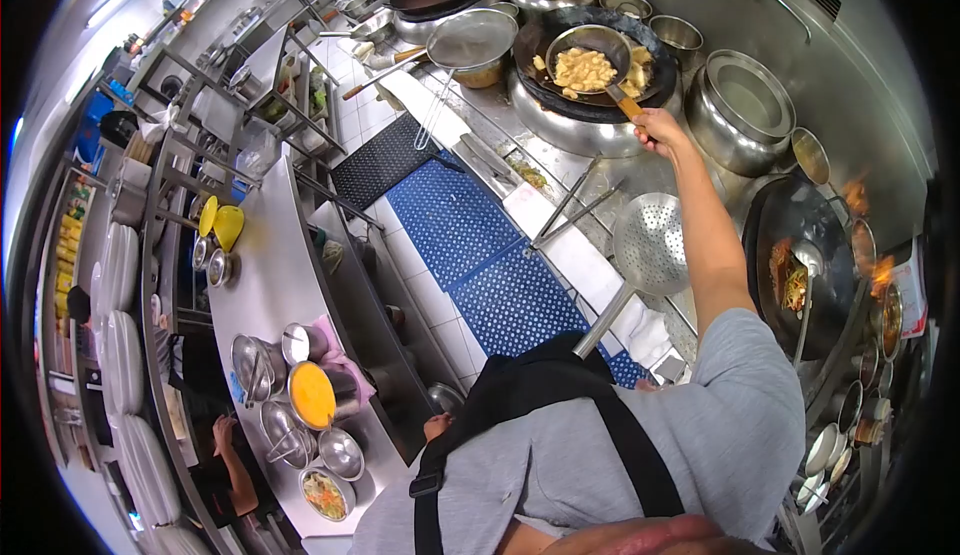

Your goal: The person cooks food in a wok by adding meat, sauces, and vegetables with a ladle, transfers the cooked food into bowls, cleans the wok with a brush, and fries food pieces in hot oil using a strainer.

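My right hand (660, 131) is wrapped round the wooden handle of a strainer (618, 43), arm stretched out. Pale golden fried pieces (584, 69) lie in the strainer. It is over a dark wok (535, 40), and more of these pieces show beside the strainer's rim. My left hand (437, 426) is low beside my black apron, partly hidden, its fingers seemingly curled. Close by it is a round metal piece (446, 397); whether the hand holds it is unclear. Between my right arm and the apron rests a large perforated skimmer (652, 245).
Right of my arm, a second wok (850, 285) holds food and a ladle (808, 260); flames (882, 277) rise beyond. A lidded pot (745, 100) stands between the woks. Left is a steel counter (270, 295) with an orange-filled container (312, 395). Another person's arm (235, 470) shows lower left.
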A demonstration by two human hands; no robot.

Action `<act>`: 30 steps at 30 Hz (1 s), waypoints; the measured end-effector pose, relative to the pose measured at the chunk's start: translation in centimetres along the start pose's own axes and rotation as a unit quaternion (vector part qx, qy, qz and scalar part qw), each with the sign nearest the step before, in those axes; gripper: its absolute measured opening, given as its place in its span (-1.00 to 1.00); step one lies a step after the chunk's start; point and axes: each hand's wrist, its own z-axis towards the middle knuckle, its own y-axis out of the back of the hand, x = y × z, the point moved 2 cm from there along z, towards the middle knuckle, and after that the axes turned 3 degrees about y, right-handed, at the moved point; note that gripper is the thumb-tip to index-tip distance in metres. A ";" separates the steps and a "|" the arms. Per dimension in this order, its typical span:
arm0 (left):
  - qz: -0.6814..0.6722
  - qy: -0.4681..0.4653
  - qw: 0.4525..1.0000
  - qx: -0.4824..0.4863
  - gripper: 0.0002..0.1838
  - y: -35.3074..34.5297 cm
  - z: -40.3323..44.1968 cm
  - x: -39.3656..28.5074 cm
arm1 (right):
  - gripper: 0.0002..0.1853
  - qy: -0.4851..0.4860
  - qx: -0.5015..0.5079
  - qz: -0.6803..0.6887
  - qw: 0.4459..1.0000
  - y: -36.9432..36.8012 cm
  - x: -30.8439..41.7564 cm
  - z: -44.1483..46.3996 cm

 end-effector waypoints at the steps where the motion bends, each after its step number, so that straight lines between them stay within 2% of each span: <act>1: 0.031 -0.017 0.999 -0.005 -0.67 0.1 -0.3 -0.2 | -0.78 0.003 -0.011 -0.019 1.000 0.1 0.1 -0.1; 5: 0.063 -0.035 0.997 -0.011 -0.66 0.2 -1.4 -1.0 | -0.75 0.010 -0.057 -0.092 0.994 0.2 1.3 -1.5; 11: 0.017 -0.027 0.999 0.003 -0.63 -0.4 -1.4 -0.4 | -0.74 -0.008 -0.027 -0.146 0.989 -0.1 3.1 -3.4; 13: -0.071 -0.008 0.997 0.035 -0.62 -0.4 -1.2 -0.2 | -0.81 -0.023 -0.025 -0.123 0.992 -0.9 3.7 -4.4; 14: -0.157 0.012 0.985 0.071 -0.61 -0.3 -1.3 0.1 | -0.84 -0.030 -0.024 -0.112 0.993 -1.4 4.0 -4.6; 15: -0.005 0.005 1.000 -0.005 -0.62 -0.1 -0.9 -0.2 | -0.87 -0.030 -0.010 -0.091 0.995 -1.8 4.1 -4.2; 18: -0.039 0.056 0.996 -0.053 -0.63 -0.6 -0.8 -0.9 | -0.86 -0.018 0.009 -0.042 0.999 -3.8 3.4 -2.9; 21: -0.020 0.064 0.997 -0.031 -0.63 -0.4 0.0 -0.9 | -0.87 -0.056 0.019 0.033 0.998 -5.2 4.3 -4.1; 24: 0.058 -0.065 0.996 -0.036 -0.62 -0.5 -1.0 -0.5 | -0.84 -0.052 0.025 0.067 0.996 -4.7 3.7 -3.6; 27: 0.134 -0.207 0.968 -0.041 -0.61 -0.5 -0.4 -1.1 | -0.85 -0.016 -0.005 0.063 0.998 -5.7 2.9 -3.2; 28: -0.101 0.039 0.994 -0.028 -0.64 -1.0 -0.1 -0.3 | -0.88 -0.001 -0.001 0.049 0.999 -6.0 2.1 -2.8; 30: -0.056 0.022 0.997 -0.057 -0.65 -1.2 0.8 -0.2 | -0.89 0.023 -0.011 0.052 0.998 -6.3 0.9 -3.5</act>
